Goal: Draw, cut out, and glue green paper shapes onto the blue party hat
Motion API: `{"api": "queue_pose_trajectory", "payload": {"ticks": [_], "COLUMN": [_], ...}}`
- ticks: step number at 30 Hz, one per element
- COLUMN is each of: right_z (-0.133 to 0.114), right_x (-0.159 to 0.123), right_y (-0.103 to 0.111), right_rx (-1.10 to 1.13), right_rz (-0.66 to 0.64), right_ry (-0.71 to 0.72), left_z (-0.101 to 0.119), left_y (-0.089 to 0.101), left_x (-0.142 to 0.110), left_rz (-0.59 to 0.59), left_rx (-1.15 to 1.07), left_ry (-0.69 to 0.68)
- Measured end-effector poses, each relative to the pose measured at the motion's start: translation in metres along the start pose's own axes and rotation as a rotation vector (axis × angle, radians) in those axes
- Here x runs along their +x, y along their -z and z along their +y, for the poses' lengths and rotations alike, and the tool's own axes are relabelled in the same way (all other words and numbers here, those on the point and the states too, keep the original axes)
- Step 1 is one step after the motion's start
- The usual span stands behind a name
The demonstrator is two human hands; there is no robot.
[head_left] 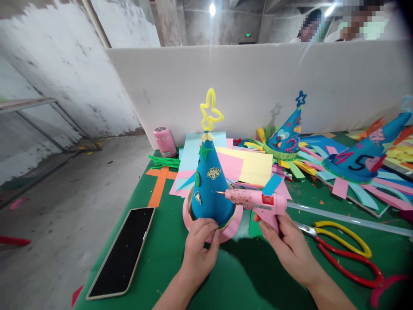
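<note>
A blue paper cone hat (210,189) stands upright on the green table in front of me, topped with a bent yellow pipe-cleaner star (211,110). Its base is ringed by a pink paper brim (235,226). My left hand (201,245) pinches the near edge of the hat's brim. In my right hand (290,249) is a pink glue gun (254,199), its metal nozzle pointing left, close to the hat's side. A clear glue stick (348,219) extends rightward from the back of the gun.
Scissors (343,247) with red and yellow handles lie at the right. A phone (124,252) rests on the left edge. Behind are coloured paper sheets (258,165), green pipe cleaners (164,162), a pink jar-like object (164,142) and two decorated hats (285,135). A white partition (251,86) stands behind.
</note>
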State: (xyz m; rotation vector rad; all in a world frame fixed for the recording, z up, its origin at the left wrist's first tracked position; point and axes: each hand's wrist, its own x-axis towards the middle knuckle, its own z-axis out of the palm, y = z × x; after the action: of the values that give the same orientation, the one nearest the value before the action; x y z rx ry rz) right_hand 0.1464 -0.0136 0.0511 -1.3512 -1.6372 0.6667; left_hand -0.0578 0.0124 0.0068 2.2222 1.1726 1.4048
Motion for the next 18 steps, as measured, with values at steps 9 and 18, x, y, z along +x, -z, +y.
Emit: {"api": "queue_pose_trajectory", "payload": {"ticks": [9, 18], "right_z": [-0.0001, -0.0040], "right_x": [-0.0018, 0.0043], "right_y": [0.0017, -0.0023], "right_rx": [0.026, 0.008], "right_rz": [0.027, -0.033], "right_ry": [-0.037, 0.001], "left_z": [0.0013, 0.0009], "left_y": [0.0014, 0.0007], "left_x": [0.0002, 0.0012], "left_rz": [-0.001, 0.012], "left_rx": [0.014, 0.015], "left_ry": [-0.016, -0.012]}}
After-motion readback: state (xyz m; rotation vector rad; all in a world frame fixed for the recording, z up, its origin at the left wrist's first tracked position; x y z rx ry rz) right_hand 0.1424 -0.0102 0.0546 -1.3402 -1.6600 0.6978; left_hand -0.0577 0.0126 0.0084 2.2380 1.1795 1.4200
